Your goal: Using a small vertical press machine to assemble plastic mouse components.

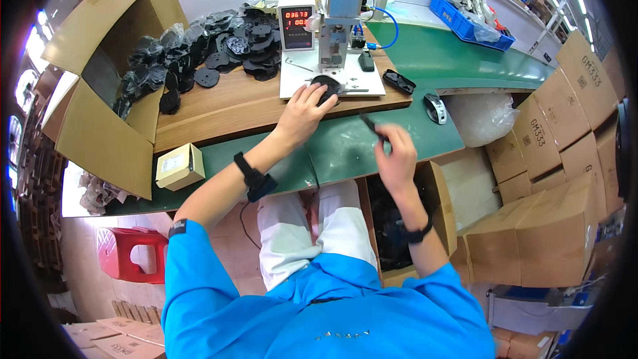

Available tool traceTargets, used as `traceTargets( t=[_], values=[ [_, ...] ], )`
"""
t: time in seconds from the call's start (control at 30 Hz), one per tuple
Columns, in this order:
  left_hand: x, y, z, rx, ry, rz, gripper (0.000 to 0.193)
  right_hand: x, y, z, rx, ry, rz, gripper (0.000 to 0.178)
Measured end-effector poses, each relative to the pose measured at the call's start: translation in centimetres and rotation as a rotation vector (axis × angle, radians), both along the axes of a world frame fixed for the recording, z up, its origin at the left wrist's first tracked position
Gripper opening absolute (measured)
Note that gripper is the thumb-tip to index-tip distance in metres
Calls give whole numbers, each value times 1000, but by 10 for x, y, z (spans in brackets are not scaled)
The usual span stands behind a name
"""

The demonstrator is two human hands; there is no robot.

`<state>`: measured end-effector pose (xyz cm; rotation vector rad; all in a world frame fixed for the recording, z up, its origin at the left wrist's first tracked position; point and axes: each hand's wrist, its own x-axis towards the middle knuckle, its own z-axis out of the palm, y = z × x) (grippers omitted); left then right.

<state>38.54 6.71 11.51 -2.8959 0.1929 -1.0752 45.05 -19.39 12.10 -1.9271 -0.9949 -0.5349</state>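
My left hand (304,114) reaches to the white base plate of a small bench press (339,26). Its fingers close around the edge of a round black plastic part (325,86), which sits under the press head. Off to the right, above the green bench, my right hand (399,154) pinches a thin dark piece (371,123) that points up and left. That piece is too small and blurred to name its kind. A display box (296,25) with red lit digits stands beside the press. An L-shaped hex key (299,65) lies on the base plate.
A heap of black round parts (226,50) spills from an open carton (109,139) at left. A small box (179,166) stands on the front edge. A black case (399,82) and a silver-black device (435,109) lie at right. An open carton (444,206) sits below my right arm.
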Motion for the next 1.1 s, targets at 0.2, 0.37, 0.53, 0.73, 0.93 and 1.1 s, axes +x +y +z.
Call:
traceTargets(
  t=[0.2,0.37,0.53,0.73,0.93,1.1],
  values=[
    [51,1,-13,63,16,6,50,-81,-131,-73,-145,286,-119,28],
    [58,-4,-22,31,85,120,50,-98,-216,-148,-221,505,-395,23],
    [57,0,-18,-97,159,120,51,-94,-238,-207,-254,566,-439,21],
    [57,-7,-11,-38,185,79,50,-71,-237,-269,-363,644,-480,31],
    [48,0,-13,-94,109,65,54,-39,-121,-161,-231,290,-171,31],
    [47,3,-12,-191,46,-13,63,-13,4,-27,-89,-22,4,45]
  ],
)
